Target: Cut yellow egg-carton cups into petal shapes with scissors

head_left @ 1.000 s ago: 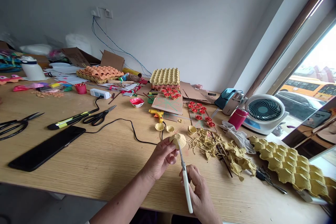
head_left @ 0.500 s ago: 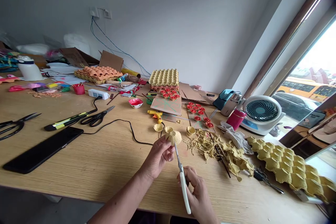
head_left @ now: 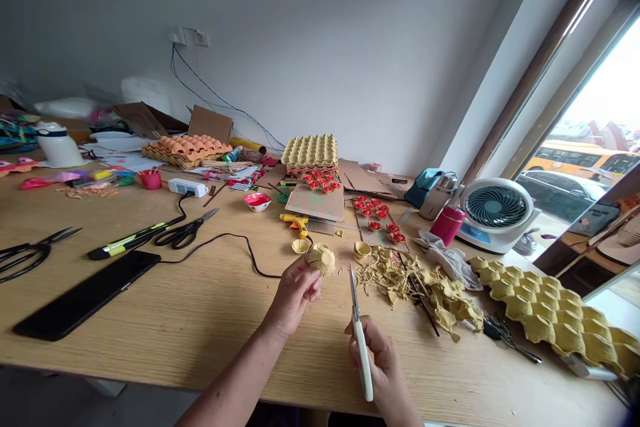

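Pinched in the fingers of my left hand (head_left: pixel 295 290) is a yellow egg-carton cup (head_left: pixel 323 259), its rounded side facing me. My right hand (head_left: pixel 376 360) grips white-handled scissors (head_left: pixel 361 340), whose blades point away from me and stand apart from the cup on its right. Behind the held cup, another cut cup (head_left: pixel 301 247) rests on the table. A small stack of cups (head_left: pixel 362 251) is just right of it, beside a heap of yellow carton scraps (head_left: pixel 395 273). Several red paper flowers (head_left: pixel 376 210) lie on cardboard farther back.
A yellow glue gun (head_left: pixel 296 221) and a red paint bowl (head_left: pixel 257 201) sit mid-table. Black scissors (head_left: pixel 185 232), a utility knife (head_left: pixel 125 242) and a phone (head_left: pixel 87 293) lie left. At right are a yellow egg tray (head_left: pixel 555 310), a fan (head_left: pixel 499 210) and a pink can (head_left: pixel 447 225).
The scissors have come away from the cup, moving right with my right hand. My left hand has shifted slightly left with the cup, which has turned a little.
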Motion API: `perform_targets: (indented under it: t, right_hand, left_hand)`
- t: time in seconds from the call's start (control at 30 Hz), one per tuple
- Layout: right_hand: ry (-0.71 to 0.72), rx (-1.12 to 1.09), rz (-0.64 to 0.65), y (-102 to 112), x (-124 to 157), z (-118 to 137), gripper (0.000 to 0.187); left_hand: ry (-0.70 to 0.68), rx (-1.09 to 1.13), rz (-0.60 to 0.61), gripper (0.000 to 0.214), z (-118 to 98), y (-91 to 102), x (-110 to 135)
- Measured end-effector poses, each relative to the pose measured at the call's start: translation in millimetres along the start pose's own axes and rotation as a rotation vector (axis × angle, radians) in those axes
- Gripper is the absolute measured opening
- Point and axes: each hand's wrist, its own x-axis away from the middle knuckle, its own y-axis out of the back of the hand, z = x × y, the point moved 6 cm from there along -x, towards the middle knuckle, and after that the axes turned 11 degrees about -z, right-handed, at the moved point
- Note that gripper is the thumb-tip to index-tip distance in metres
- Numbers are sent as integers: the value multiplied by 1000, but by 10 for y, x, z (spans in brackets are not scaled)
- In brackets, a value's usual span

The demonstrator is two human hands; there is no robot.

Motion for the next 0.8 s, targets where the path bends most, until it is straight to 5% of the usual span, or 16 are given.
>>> perform_targets:
  t: [0.17, 0.3, 0.4, 0.6, 0.8]
  right_hand:
    - [-145, -148, -19, 29, -90, -116, 39]
    - [-168, -159, -18, 27, -145, -128, 37]
    - [-118, -77, 14, 12, -148, -80, 31]
    - [41, 247, 98, 51, -167, 37, 14]
    - [223, 480, 228, 67, -495, 15, 8]
  left_hand:
    - [-133, -274, -91, 27, -228, 355, -146]
    - [-507, -897, -171, 26, -642, 693, -385]
    - [-616, -1102, -170, 20, -770, 821, -598]
    - [-740, -1371, 18, 15, -557, 741, -829]
    - [-744, -1535, 117, 8, -307, 738, -871]
